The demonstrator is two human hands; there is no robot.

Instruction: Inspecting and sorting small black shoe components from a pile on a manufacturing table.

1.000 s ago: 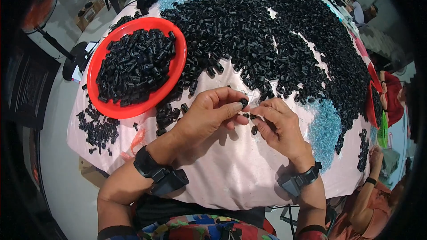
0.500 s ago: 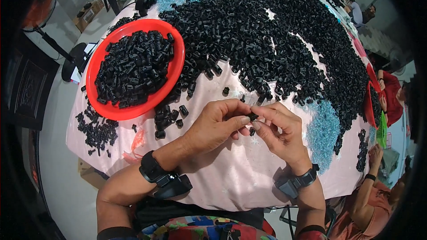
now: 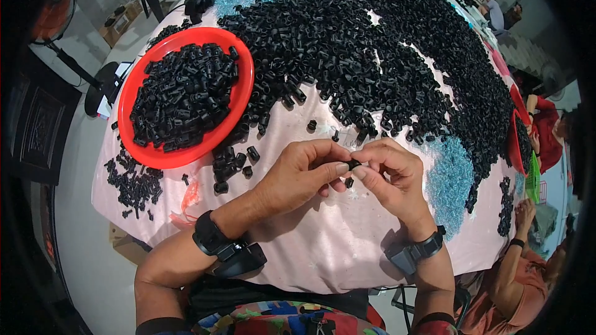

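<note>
My left hand [image 3: 308, 166] and my right hand [image 3: 392, 177] meet over the front middle of the table, both closed in a pinch. Between their fingertips is a small black plastic part [image 3: 354, 164], mostly covered by the fingers. Just below it, another small black piece [image 3: 349, 182] shows by my right thumb; I cannot tell whether it is held or lies on the cloth. Beyond my hands a loose black cap-like piece [image 3: 311, 125] rests on the pale pink tablecloth [image 3: 298, 254]. Left of my left hand lies a small cluster of black tubular parts [image 3: 231, 164].
A red basin [image 3: 126, 115] heaped with black parts stands at the left. A big spread of black parts [image 3: 372, 68] covers the far table. Clear-blue small pieces [image 3: 450, 180] lie at the right, thin black pins [image 3: 133, 189] at the left. A co-worker's arm [image 3: 512, 263] is at the right edge.
My fingertips have shifted slightly around the small black part, the right fingers now more curled. Both hands stay in the same place, and the whole view has moved a little.
</note>
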